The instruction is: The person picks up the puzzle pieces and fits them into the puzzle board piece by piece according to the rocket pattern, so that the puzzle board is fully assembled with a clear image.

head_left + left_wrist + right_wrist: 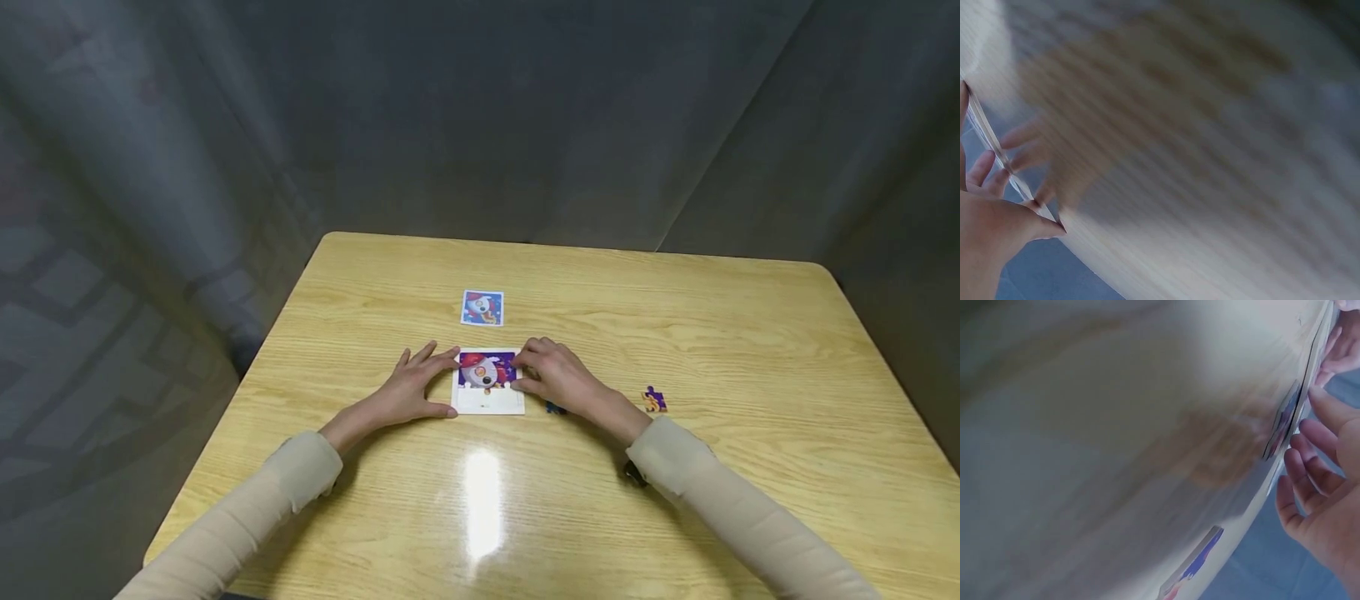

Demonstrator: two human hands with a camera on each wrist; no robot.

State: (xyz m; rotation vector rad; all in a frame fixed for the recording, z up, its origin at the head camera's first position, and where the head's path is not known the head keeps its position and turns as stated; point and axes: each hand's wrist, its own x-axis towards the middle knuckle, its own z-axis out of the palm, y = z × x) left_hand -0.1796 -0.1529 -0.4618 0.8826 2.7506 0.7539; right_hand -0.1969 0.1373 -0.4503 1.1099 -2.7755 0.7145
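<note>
A square white puzzle tray (487, 408) lies on the table, with a purple picture of a white character in a red hat filling its upper half; its lower half shows white. At the tray's left side, my left hand (407, 390) has its thumb at the lower corner and a fingertip at the upper corner, fingers spread. My right hand (558, 375), fingers bent, holds the purple puzzle piece (507, 367) at the picture's right side between thumb and index finger. A dark blue puzzle piece (555, 408) lies partly hidden under the right hand.
A purple and orange puzzle piece (653, 400) lies to the right, beyond the right wrist. Behind the tray is a small square picture card (482, 308). Grey curtains (525, 125) hang past the wooden table's (712, 333) far edge.
</note>
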